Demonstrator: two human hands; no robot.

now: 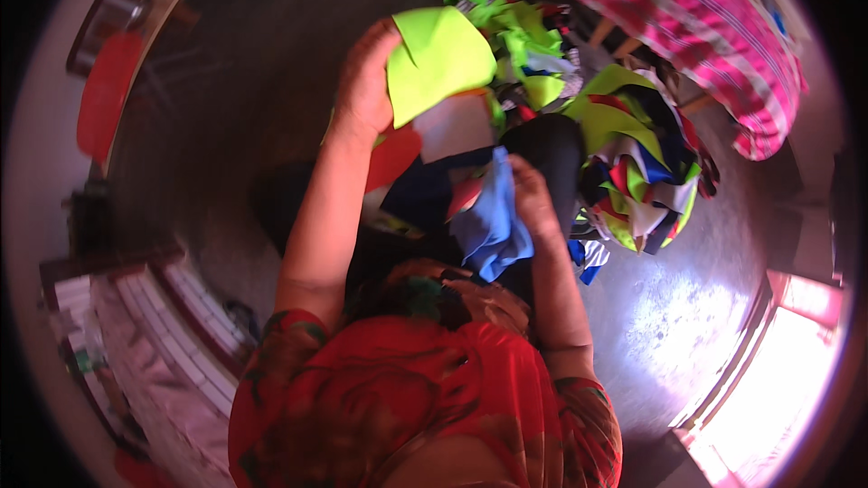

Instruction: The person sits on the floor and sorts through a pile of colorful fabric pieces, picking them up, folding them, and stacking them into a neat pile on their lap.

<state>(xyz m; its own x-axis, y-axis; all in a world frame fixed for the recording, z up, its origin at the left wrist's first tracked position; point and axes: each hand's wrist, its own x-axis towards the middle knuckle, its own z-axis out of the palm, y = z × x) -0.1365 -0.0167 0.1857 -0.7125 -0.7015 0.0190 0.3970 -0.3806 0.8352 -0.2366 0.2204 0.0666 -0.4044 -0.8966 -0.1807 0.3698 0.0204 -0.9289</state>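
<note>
Head view shows my left hand point(364, 90) clamped on a neon yellow fabric piece point(440, 56) raised over the scrap pile point(633, 163) while my right hand point(532, 199) pinches a blue cloth point(493, 221) at my lap, so I'd keep both grips firm and lift each piece clear separately.

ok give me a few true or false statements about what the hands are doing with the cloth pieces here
1. The left hand holds up a neon yellow-green cloth piece. True.
2. The right hand grips a red piece. False: it grips a light blue cloth piece.
3. A pile of mixed coloured scraps lies on the floor ahead. True.
4. Both hands hold the same piece. False: each holds its own.
</note>
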